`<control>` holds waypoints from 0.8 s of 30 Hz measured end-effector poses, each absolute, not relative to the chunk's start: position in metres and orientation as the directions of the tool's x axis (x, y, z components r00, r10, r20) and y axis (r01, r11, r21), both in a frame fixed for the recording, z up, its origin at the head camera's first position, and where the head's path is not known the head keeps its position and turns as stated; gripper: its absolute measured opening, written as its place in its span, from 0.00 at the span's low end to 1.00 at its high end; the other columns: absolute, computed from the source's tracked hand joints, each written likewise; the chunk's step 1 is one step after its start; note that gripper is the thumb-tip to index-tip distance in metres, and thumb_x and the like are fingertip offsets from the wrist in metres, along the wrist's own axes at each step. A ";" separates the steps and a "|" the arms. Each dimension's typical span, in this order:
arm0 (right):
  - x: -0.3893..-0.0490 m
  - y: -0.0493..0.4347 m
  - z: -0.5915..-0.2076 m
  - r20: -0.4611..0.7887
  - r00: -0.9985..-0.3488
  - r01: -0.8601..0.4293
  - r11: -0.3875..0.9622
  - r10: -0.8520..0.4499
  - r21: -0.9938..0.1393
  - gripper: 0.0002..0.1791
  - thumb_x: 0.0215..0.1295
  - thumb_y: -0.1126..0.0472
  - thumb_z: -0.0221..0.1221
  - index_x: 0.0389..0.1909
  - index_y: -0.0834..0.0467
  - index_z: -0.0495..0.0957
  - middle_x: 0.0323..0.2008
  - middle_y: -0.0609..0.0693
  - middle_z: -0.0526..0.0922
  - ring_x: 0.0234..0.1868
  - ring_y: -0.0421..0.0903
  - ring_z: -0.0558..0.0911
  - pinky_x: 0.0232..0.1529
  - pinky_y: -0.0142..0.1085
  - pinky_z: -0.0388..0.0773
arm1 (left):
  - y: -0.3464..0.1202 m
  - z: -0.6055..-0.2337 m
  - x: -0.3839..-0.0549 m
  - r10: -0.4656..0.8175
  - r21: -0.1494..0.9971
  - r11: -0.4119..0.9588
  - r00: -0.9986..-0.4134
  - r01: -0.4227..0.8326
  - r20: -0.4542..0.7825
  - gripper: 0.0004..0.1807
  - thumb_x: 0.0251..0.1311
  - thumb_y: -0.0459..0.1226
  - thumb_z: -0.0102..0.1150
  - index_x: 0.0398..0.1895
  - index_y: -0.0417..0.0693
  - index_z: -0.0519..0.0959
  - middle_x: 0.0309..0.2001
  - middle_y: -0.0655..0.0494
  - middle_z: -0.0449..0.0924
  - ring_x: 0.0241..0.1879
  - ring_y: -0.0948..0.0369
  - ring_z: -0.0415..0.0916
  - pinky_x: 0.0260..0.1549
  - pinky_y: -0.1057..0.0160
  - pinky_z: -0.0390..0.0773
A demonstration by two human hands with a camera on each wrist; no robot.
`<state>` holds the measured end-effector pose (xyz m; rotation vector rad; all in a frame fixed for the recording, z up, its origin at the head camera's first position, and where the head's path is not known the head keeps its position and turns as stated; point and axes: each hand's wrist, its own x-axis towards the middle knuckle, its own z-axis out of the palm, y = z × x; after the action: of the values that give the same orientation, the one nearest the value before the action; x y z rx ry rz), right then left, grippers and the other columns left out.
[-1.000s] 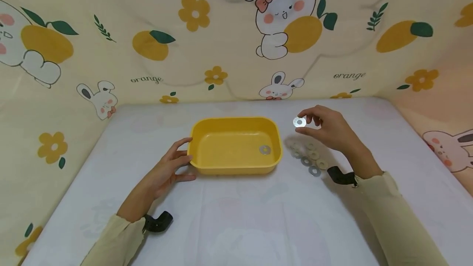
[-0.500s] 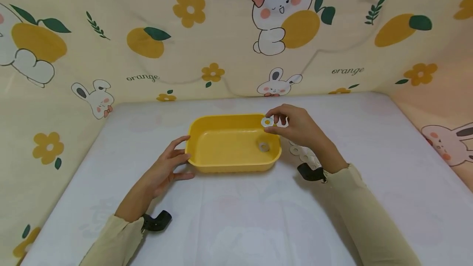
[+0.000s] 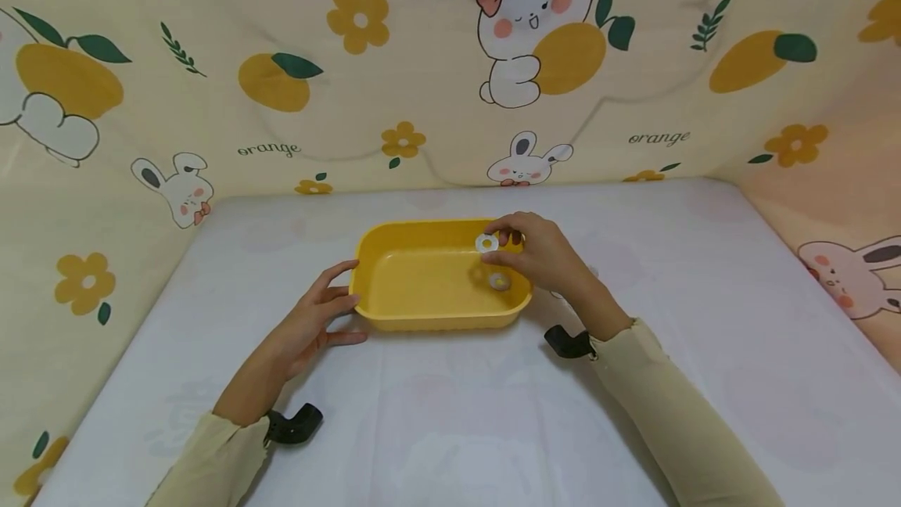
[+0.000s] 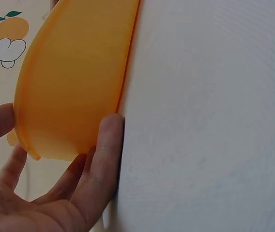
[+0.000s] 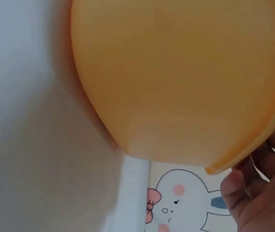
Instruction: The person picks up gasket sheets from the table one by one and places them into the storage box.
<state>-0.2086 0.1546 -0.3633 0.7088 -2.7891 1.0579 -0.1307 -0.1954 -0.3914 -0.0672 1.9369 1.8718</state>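
A yellow plastic basin [image 3: 422,322] stands on the white-covered table. My left hand [image 3: 310,335] rests its fingertips against the basin's left end, thumb stretched out low near the table; in the left wrist view the fingers [image 4: 106,159] lie spread along the outer wall. Over the basin's right part, my right hand [image 3: 531,253] pinches a flat metal washer [image 3: 486,243] between thumb and fingers. Another washer [image 3: 500,282] lies on the basin floor below that hand. The right wrist view shows the basin's outer wall [image 5: 176,87] and part of my right hand [image 5: 258,193], its washer hidden.
Right of the basin, loose washers [image 3: 556,295] are almost wholly hidden behind my right wrist. A cloth backdrop [image 3: 436,61] with rabbits and oranges rises behind and beside the table. Each wrist carries a small black camera.
My right hand has carried the pinched washer leftward from above the loose washers to over the basin, and slightly lower. My left hand has stayed at the basin's left end.
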 end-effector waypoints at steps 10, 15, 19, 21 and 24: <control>-0.208 0.144 -0.369 0.168 -0.903 -0.413 0.695 -0.395 -0.588 0.21 0.56 0.51 0.72 0.49 0.52 0.84 0.35 0.47 0.81 0.45 0.50 0.73 0.52 0.49 0.60 | -0.195 -0.392 -0.131 0.256 0.942 0.076 -0.907 -0.326 -0.335 0.34 0.74 0.40 0.49 0.78 0.66 0.50 0.71 0.39 0.54 0.58 0.51 0.71 0.50 0.52 0.86; -0.208 0.145 -0.367 0.098 -0.917 -0.373 0.748 -0.386 -0.549 0.30 0.56 0.47 0.72 0.60 0.51 0.79 0.43 0.50 0.82 0.49 0.54 0.71 0.52 0.51 0.54 | -0.194 -0.391 -0.132 0.261 0.945 0.073 -0.908 -0.319 -0.327 0.33 0.75 0.40 0.48 0.78 0.66 0.50 0.71 0.39 0.55 0.58 0.51 0.71 0.49 0.52 0.86; -0.208 0.149 -0.362 0.130 -0.908 -0.399 0.730 -0.398 -0.554 0.30 0.57 0.49 0.71 0.60 0.52 0.79 0.43 0.53 0.81 0.49 0.56 0.71 0.49 0.48 0.55 | -0.194 -0.391 -0.132 0.263 0.945 0.079 -0.908 -0.316 -0.326 0.33 0.75 0.40 0.49 0.77 0.66 0.50 0.71 0.39 0.54 0.59 0.50 0.70 0.50 0.52 0.86; -0.208 0.151 -0.360 0.131 -0.902 -0.410 0.720 -0.412 -0.559 0.29 0.57 0.50 0.71 0.60 0.53 0.79 0.43 0.54 0.81 0.49 0.56 0.71 0.49 0.48 0.55 | -0.194 -0.391 -0.132 0.263 0.944 0.079 -0.907 -0.320 -0.329 0.33 0.74 0.41 0.49 0.77 0.67 0.50 0.72 0.39 0.53 0.60 0.50 0.70 0.50 0.52 0.86; -0.208 0.153 -0.358 0.117 -0.895 -0.417 0.714 -0.430 -0.562 0.29 0.57 0.50 0.71 0.60 0.52 0.78 0.43 0.54 0.81 0.50 0.55 0.71 0.51 0.49 0.56 | -0.195 -0.392 -0.132 0.261 0.942 0.076 -0.905 -0.327 -0.335 0.33 0.74 0.41 0.49 0.77 0.67 0.50 0.72 0.40 0.53 0.60 0.50 0.70 0.50 0.52 0.86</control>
<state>-0.2083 0.1533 -0.3584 0.7236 -2.9296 0.9523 -0.1325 -0.1946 -0.3924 -0.0649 1.9416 1.8820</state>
